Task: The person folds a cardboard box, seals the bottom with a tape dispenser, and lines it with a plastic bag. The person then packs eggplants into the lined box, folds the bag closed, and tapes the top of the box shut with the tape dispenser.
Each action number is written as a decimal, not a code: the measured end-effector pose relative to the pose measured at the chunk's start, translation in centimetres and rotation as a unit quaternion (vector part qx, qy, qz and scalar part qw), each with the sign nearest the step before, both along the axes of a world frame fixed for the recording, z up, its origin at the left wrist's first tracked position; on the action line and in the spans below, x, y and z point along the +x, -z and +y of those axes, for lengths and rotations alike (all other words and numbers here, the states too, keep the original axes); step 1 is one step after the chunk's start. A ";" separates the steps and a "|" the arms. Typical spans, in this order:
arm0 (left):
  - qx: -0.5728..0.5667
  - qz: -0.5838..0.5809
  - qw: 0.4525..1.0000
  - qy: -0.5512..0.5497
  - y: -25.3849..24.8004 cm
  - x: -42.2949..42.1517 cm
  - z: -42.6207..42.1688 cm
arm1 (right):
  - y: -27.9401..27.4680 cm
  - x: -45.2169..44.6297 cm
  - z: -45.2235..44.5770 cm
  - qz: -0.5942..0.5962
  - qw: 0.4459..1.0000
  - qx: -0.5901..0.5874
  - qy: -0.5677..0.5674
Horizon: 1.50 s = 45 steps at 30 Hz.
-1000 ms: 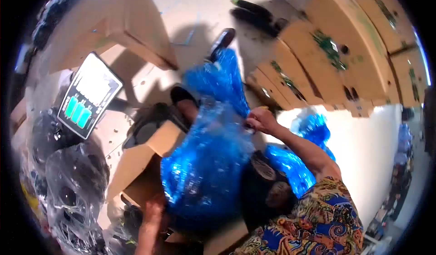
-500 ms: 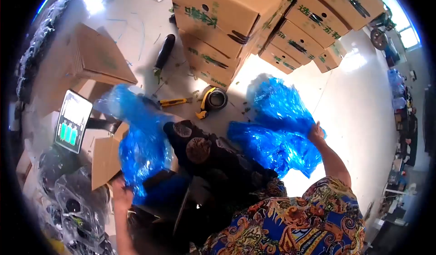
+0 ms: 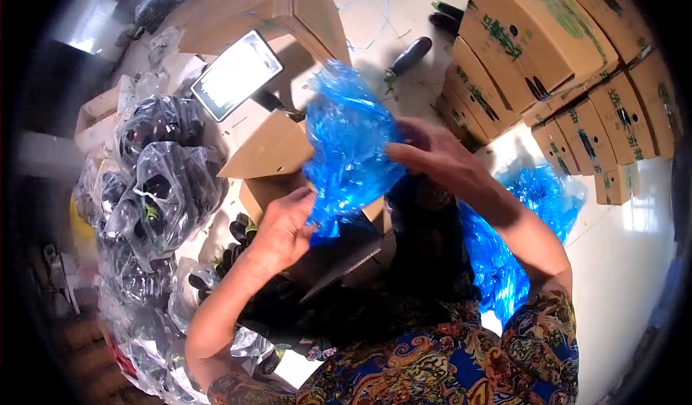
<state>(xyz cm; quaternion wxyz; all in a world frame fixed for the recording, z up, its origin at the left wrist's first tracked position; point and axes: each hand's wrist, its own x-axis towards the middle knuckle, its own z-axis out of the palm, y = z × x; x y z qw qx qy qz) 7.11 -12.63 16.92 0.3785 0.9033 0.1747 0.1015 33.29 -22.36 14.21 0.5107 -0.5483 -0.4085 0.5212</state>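
My patterned shirt (image 3: 425, 369) and dark-clothed lap are nearest, and just beyond them the blue plastic (image 3: 353, 142) hangs bunched between my hands, over the open cardboard box (image 3: 267, 147). My left hand (image 3: 277, 239) pinches its lower edge between thumb and fingers, probably to keep the thin film from slipping. My right hand (image 3: 436, 152) is at its upper side, fingers bent and thumb against the film; I cannot tell whether they close on it. Having a hand on either side seems to keep the crumpled film spread.

Beside my right arm, more blue film (image 3: 497, 271) lies in a loose heap, likely there to be within reach. By the box, on my left, are loose eggplants (image 3: 238, 235), and past them clear bags (image 3: 166, 196) with dark produce inside, heaped together, perhaps to leave me room.

Beyond the box, a bright screen (image 3: 238, 75) stands tilted, its figures washed out by glare. Farther off, an eggplant (image 3: 409, 57) lies on the floor near closed boxes (image 3: 504, 44), stacked probably to save space.
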 end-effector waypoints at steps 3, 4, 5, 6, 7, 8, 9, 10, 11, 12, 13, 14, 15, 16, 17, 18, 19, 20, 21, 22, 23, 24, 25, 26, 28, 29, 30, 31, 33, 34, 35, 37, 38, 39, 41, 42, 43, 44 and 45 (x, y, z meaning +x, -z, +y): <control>0.061 0.056 0.996 0.045 -0.7 -0.5 -1.4 | 1.0 -1.7 5.5 -0.070 0.997 0.020 0.006; 0.111 0.076 0.988 0.072 -0.9 -0.4 -1.9 | 3.1 -1.2 7.3 -0.004 0.999 0.001 -0.033; 0.160 0.095 0.978 0.100 -1.2 -0.4 -2.3 | 6.1 -0.5 9.3 0.060 0.995 -0.020 -0.072; 0.188 0.096 0.969 0.127 -1.0 -0.6 -2.4 | 7.5 0.1 10.7 0.125 0.985 -0.041 -0.110; 0.223 0.138 0.957 0.126 -0.6 -1.0 -2.1 | 7.2 0.6 11.4 0.133 0.986 0.005 -0.096; 0.255 0.180 0.942 0.122 0.3 -1.8 -1.6 | 6.3 0.9 11.7 0.142 0.985 0.048 -0.084; 0.284 0.222 0.925 0.119 1.6 -2.7 -0.9 | 5.4 1.0 11.7 0.152 0.982 0.091 -0.072; 0.308 0.247 0.915 0.090 4.0 -4.2 0.8 | 0.9 -0.1 9.8 0.163 0.982 0.086 -0.031; 0.323 0.332 0.884 0.070 4.7 -5.0 2.7 | -0.2 0.5 9.8 0.180 0.979 0.086 -0.050; 0.383 0.295 0.875 0.037 5.0 -5.6 4.7 | -1.4 0.1 9.5 0.166 0.981 0.103 -0.014; 0.399 0.291 0.867 -0.066 4.3 -5.3 6.0 | -2.5 -0.5 8.9 0.151 0.981 0.119 0.024; 0.418 0.225 0.868 -0.148 3.5 -4.8 6.8 | -3.6 -1.1 7.8 0.140 0.981 0.130 0.028; 0.431 0.128 0.874 -0.184 2.5 -4.1 7.1 | -4.6 -1.8 6.3 0.128 0.981 0.141 0.033; 0.377 0.186 0.890 -0.180 2.8 -4.0 6.6 | -5.0 -2.5 4.8 0.116 0.981 0.152 0.038; 0.321 0.242 0.899 -0.175 3.2 -4.2 6.2 | -4.8 -3.3 3.4 0.097 0.984 0.148 0.031; 0.223 0.258 0.933 -0.119 5.9 -5.2 5.8 | -4.0 -4.3 2.1 0.079 0.986 0.146 0.023; 0.107 0.276 0.952 -0.072 8.6 -6.2 5.4 | -3.0 -5.1 0.9 0.063 0.988 0.142 0.013; -0.008 0.299 0.953 -0.037 11.2 -7.2 5.0 | -0.2 -5.8 0.0 0.028 0.983 0.179 -0.001; 0.044 0.363 0.931 0.019 6.6 -5.3 2.9 | 2.0 -6.1 -0.7 -0.006 0.976 0.216 -0.013; -0.105 0.222 0.966 -0.080 6.4 -5.5 2.5 | 1.8 -6.2 -1.5 -0.102 0.968 0.225 -0.035; -0.252 0.071 0.949 -0.176 5.6 -5.2 1.9 | 1.4 -6.5 -2.3 -0.198 0.952 0.229 -0.057; -0.292 0.032 0.928 -0.231 4.3 -4.6 1.6 | 1.6 -7.2 -2.7 -0.213 0.944 0.245 -0.055; -0.356 -0.001 0.897 -0.261 2.9 -4.3 1.2 | 2.0 -7.9 -3.5 -0.209 0.953 0.211 -0.057; -0.419 -0.013 0.861 -0.288 1.5 -3.5 0.1 | 2.5 -8.8 -3.9 -0.243 0.938 0.240 -0.048; -0.510 0.001 0.812 -0.286 1.3 -2.3 -1.6 | 2.9 -10.5 -4.7 -0.312 0.900 0.295 -0.076; -0.525 -0.025 0.810 -0.259 1.5 -1.7 -2.1 | 2.4 -11.2 -4.8 -0.341 0.882 0.300 -0.128; -0.545 -0.041 0.806 -0.228 1.5 -1.2 -2.8 | 2.5 -11.8 -5.3 -0.356 0.860 0.321 -0.175; -0.566 -0.055 0.800 -0.194 1.4 -0.9 -3.5 | 2.7 -12.4 -6.0 -0.371 0.836 0.339 -0.221; -0.442 0.009 0.879 -0.180 1.8 -1.0 -4.9 | 3.9 -14.4 -7.8 -0.451 0.777 0.394 -0.191; -0.428 0.004 0.887 -0.175 1.8 -1.2 -5.6 | 3.4 -14.2 -8.6 -0.434 0.788 0.375 -0.223; -0.412 -0.001 0.894 -0.173 1.8 -1.6 -6.2 | 2.5 -13.5 -8.8 -0.393 0.806 0.392 -0.205; -0.447 -0.031 0.864 -0.231 1.3 -3.0 -7.3 | -0.3 -11.3 -9.6 -0.328 0.877 0.224 -0.271; -0.453 -0.047 0.853 -0.255 1.0 -3.7 -7.9 | -0.2 -10.0 -9.4 -0.242 0.922 0.198 -0.227; -0.459 -0.062 0.841 -0.280 0.8 -4.4 -8.6 | -0.1 -8.7 -9.1 -0.152 0.957 0.168 -0.180; -0.433 -0.067 0.846 -0.304 1.3 -5.9 -9.8 | -0.3 -7.4 -8.1 -0.017 0.997 0.029 -0.065; -0.422 -0.073 0.851 -0.302 1.5 -6.3 -10.3 | -0.4 -7.1 -7.3 0.055 0.996 -0.061 -0.032; -0.411 -0.080 0.857 -0.301 1.5 -6.7 -10.7 | -0.9 -7.3 -6.5 0.125 0.981 -0.150 -0.001; -0.385 -0.079 0.876 -0.281 1.2 -6.7 -11.1 | -0.3 -7.9 -5.9 0.157 0.975 -0.154 -0.004; -0.378 -0.069 0.882 -0.272 0.6 -6.5 -11.6 | 1.1 -8.6 -5.4 0.190 0.969 -0.159 -0.006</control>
